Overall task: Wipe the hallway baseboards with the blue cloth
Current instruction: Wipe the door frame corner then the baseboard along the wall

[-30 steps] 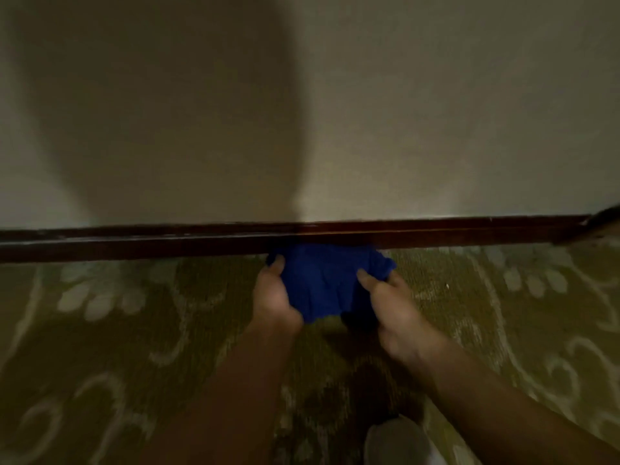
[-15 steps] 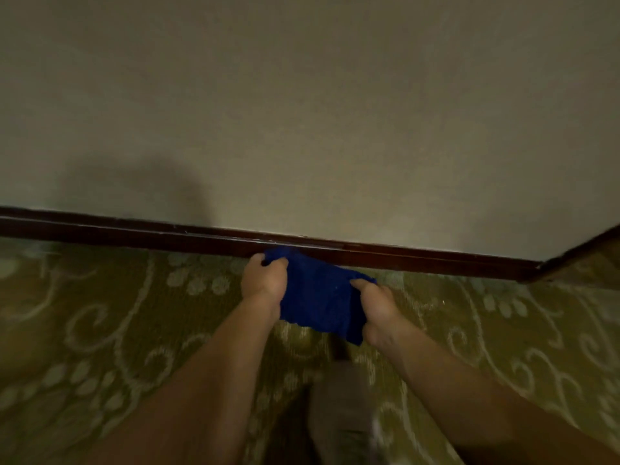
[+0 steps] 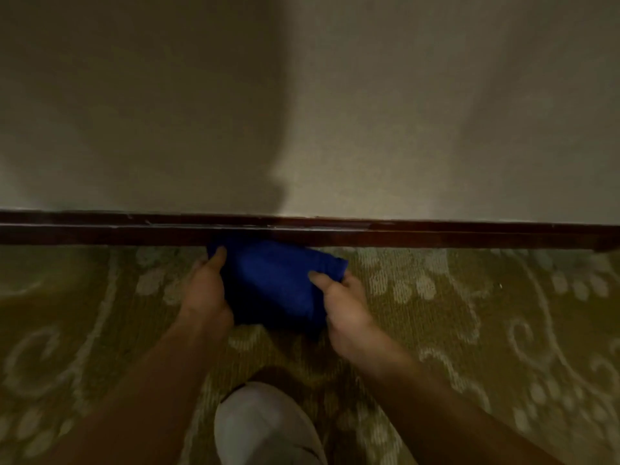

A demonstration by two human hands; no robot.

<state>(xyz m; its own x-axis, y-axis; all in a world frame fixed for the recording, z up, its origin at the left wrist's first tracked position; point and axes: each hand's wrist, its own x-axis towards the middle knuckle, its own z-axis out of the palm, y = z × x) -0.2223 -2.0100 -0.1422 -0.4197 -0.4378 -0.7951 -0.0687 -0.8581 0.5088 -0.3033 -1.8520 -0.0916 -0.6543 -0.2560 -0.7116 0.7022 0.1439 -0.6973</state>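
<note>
Both of our hands have a grip on the blue cloth [image 3: 275, 280], one at each end. Our left hand [image 3: 206, 293] clasps the cloth's left edge, thumb up along the fabric near the top corner and the fingers tucked behind where we cannot see them. Our right hand [image 3: 342, 307] pinches the right end, the thumb lying across the front of the fabric and the curled fingers wrapped behind it.

Between the two hands the cloth is a deep, saturated blue, bunched and folded rather than spread flat, with soft creases running along its upper right edge. Its lower part falls into shadow and reads almost black. Its top edge meets the lower face of the baseboard [image 3: 436, 234], and the rest hangs over the carpet [image 3: 503, 313] just in front of it.

That baseboard is a dark reddish-brown strip running across the whole view, with a thin ledge line along its length and a few pale scuffs on the upper edge. Above it rises a plain beige wall [image 3: 402, 95], its left half darkened by a broad shadow. Olive-green carpet with pale scrolls and leaf shapes covers the floor. Between our forearms, at the bottom, sits the toe of a light grey shoe [image 3: 265, 427].
</note>
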